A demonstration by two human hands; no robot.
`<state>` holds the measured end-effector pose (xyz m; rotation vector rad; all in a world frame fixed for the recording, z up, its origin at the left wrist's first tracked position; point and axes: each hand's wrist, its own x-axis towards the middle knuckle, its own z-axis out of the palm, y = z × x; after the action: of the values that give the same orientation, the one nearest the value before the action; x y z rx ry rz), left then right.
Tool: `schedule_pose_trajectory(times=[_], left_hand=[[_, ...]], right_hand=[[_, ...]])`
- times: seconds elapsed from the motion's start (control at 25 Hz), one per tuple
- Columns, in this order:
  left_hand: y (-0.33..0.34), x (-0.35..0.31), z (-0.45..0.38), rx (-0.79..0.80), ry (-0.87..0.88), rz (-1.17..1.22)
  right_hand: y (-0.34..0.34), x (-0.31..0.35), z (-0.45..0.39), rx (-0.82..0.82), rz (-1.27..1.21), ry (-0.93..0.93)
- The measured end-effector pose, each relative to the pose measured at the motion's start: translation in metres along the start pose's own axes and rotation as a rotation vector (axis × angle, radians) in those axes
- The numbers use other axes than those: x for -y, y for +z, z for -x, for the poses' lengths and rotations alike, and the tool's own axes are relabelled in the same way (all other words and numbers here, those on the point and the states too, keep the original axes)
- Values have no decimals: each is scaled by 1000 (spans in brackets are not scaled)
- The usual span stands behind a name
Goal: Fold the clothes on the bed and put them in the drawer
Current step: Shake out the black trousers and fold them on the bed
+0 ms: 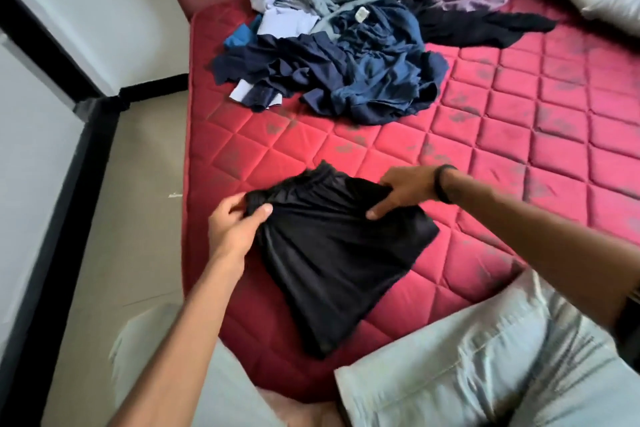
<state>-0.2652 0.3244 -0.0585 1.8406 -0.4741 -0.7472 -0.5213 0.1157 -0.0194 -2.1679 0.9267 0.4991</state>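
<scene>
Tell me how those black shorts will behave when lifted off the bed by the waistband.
The black shorts are probably floppy: the waistband bunches where the left hand and right hand pinch it. They will likely hang and unfold, since only the mattress keeps them flat. The faint sheen hints at thin, rather slippery cloth.

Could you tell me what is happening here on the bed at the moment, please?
A person is folding laundry on a red quilted mattress. Both hands grip the waistband end of a black garment, which looks like shorts, lying flat near the mattress edge: the left hand at one corner, the right hand at the other. A heap of unfolded clothes, mostly blue and grey, waits further up the bed. No drawer is in view.
</scene>
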Motion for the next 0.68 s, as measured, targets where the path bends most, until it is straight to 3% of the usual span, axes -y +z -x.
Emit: schedule_pose_trajectory(times=[0.08, 0.2, 0.28, 0.4, 0.48, 0.56, 0.68], left_hand=[[48, -29, -19, 26, 140, -89], [124, -51, 7, 35, 591, -468], [154, -38, 54, 88, 788, -708], [148, 24, 89, 142, 818, -1033], [126, 44, 78, 154, 820, -1130], [104, 41, 63, 139, 791, -1156], [66, 36, 64, -21, 549, -1045]], right_hand=[[25, -45, 45, -67, -282, 25], [66, -74, 88, -243, -887, 49], [85, -69, 90, -336, -1073, 112], [98, -59, 67, -467, -841, 136], [101, -63, 52, -560, -830, 155], [101, -61, 49, -616, -898, 191], [101, -53, 57, -611, -881, 180]])
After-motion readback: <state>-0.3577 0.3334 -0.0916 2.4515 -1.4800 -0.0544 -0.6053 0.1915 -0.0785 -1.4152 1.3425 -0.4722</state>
